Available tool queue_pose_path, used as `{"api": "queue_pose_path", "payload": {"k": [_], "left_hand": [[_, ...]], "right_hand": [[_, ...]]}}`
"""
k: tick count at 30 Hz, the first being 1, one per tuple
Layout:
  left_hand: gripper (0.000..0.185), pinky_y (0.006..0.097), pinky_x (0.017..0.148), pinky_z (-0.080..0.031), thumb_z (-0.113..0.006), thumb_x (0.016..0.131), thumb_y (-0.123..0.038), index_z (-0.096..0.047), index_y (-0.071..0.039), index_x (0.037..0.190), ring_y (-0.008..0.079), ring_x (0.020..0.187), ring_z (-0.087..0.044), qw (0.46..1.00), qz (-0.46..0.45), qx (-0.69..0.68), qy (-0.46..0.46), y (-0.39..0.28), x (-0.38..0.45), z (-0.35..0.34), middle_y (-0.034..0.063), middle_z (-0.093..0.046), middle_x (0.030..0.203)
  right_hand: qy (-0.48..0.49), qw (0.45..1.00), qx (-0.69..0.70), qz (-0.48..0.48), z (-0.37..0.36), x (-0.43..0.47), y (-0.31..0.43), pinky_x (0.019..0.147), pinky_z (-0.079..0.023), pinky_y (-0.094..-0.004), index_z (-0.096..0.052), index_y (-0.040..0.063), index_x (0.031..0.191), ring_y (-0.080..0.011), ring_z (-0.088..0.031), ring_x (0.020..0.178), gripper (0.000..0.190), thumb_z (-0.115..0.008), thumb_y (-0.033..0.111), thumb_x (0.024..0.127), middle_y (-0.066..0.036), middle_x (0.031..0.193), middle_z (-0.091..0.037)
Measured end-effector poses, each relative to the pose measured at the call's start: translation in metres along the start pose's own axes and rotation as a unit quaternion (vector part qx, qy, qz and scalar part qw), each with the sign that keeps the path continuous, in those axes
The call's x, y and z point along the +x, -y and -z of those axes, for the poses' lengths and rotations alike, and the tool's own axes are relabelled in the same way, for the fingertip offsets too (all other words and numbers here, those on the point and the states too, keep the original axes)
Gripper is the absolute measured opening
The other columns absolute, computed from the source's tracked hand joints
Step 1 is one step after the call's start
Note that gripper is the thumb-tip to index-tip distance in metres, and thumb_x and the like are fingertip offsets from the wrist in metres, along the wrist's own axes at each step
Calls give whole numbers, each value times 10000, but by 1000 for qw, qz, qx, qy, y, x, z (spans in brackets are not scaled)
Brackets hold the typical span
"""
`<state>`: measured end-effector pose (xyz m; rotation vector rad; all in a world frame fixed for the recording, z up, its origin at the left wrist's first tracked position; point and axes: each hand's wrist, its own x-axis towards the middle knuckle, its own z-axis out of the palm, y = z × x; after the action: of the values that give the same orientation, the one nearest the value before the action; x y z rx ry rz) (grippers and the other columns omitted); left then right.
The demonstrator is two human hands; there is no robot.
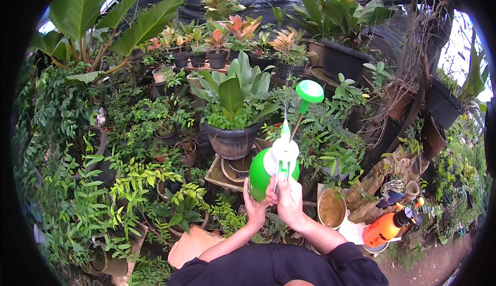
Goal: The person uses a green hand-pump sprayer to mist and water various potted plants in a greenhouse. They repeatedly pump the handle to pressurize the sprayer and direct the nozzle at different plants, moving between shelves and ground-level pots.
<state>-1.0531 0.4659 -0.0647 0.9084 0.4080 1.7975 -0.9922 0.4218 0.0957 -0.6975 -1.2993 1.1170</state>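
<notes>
My right hand (288, 200) grips the handle of a green and white pump sprayer (259, 173), its thumb near the green trigger. My left hand (254, 204) supports the bottle from below on its left side. The pump rod with its green knob (310, 91) stands pulled out at an angle. From the nozzle (285, 127) a thin jet of water rises away from me towards the potted plants. Just beyond the sprayer, to the left, a broad-leaved plant (231, 96) grows in a dark round pot (233, 142).
An orange sprayer bottle (381, 230) lies tilted at the lower right, beside a round basin (331, 208) and a rough rock or log (368, 185). Small potted plants (217, 59) line a shelf at the back. A large black planter (345, 59) stands back right; dense foliage fills the left.
</notes>
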Motion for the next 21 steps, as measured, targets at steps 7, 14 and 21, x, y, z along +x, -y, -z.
{"api": "queue_pose_path", "payload": {"k": [7, 14, 21], "left_hand": [[1013, 409, 1104, -195, -724, 799, -365, -23, -100, 1481, 255, 1365, -203, 970, -165, 131, -117, -27, 83, -13, 124, -131, 1498], [1035, 365, 1019, -314, -707, 804, -414, 22, -106, 1472, 175, 977, -426, 928, -269, 164, -201, -38, 87, 31, 61, -392, 1073], [1087, 359, 994, -367, -735, 730, -479, -36, -116, 1478, 243, 1261, -356, 960, -187, 136, -156, -56, 75, 69, 126, -253, 1427]], "right_hand": [[134, 989, 62, 2, -18, 83, 37, 462, -299, -197, -484, 34, 798, -34, -366, 507, 375, -416, 345, 998, 24, 609, -430], [199, 979, 18, 43, -65, 74, 10, 446, -282, -197, -474, 32, 769, -38, -344, 493, 414, -394, 366, 1000, 32, 574, -396], [142, 988, 55, 22, -79, 46, -29, 483, -305, -193, -466, 29, 800, -37, -369, 526, 378, -386, 334, 1008, 25, 607, -431]]}}
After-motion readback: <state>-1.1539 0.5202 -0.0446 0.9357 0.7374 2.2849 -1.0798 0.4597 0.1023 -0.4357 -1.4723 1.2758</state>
